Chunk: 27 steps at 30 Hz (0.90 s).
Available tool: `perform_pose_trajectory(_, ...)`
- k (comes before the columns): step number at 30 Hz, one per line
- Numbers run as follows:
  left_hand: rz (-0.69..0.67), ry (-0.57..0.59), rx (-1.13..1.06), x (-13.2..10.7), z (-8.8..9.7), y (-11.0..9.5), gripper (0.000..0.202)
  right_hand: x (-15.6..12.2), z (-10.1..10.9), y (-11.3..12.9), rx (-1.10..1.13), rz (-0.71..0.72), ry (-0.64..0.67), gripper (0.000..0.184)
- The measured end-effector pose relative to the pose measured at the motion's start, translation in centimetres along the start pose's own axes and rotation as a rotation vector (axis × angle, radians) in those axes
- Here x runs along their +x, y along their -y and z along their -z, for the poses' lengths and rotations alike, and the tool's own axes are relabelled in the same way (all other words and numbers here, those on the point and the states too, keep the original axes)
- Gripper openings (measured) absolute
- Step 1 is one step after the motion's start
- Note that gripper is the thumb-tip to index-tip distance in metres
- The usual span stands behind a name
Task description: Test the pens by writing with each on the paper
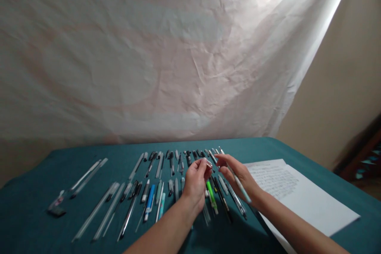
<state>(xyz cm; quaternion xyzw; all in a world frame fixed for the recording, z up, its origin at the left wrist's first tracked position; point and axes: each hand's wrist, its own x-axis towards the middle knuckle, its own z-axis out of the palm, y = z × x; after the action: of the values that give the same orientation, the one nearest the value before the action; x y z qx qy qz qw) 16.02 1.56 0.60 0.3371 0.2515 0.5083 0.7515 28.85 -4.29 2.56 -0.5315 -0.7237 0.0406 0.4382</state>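
Observation:
My left hand (197, 182) is closed in a pinch on a small shiny piece (209, 164) that looks like a pen cap; blur hides its detail. Just to the right, my right hand (236, 172) holds a slim pale pen (242, 190), its pale blue-green end pointing back toward the wrist. The two hands are close but apart. A bright green highlighter (212, 196) lies beside the left wrist. Dark pens (223, 196) and clear-barrelled pens (237, 201) lie below the hands.
Several pens, caps and clear tubes lie in rows on the teal cloth (208, 242). A blue pen (149, 203) is left of centre. A clear piece with a dark end (56, 208) lies far left. Handwritten paper (312, 202) is at right. A pale sheet (166, 67) hangs behind.

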Motion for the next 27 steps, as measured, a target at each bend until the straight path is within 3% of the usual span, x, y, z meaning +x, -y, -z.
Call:
perform_pose_trajectory(3, 0.07, -0.046, -0.127, 0.3, -0.2, -1.3, 0.013, -0.4, 0.2, 0.5, -0.027, 0.118, 0.031, 0.038)
perform_pose_trajectory(6, 0.121, -0.067, -0.18, 0.3, -0.4, -2.1, 0.015, -0.9, -0.2, 0.5, -0.017, 0.173, 0.008, 0.03)
perform_pose_trajectory(12, 0.189, -0.062, -0.218, -0.2, -0.8, -2.0, 0.016, -1.1, -0.9, -0.1, 0.035, 0.105, -0.068, 0.007)
perform_pose_trajectory(21, 0.18, -0.077, -0.202, -0.3, -0.9, -2.2, 0.017, -1.2, -0.7, 0.0, 0.092, 0.112, -0.114, 0.006)
perform_pose_trajectory(27, 0.201, -0.049, -0.222, -0.7, -1.3, -1.7, 0.016, -1.1, -0.8, 0.5, 0.041, 0.104, -0.068, 0.007)
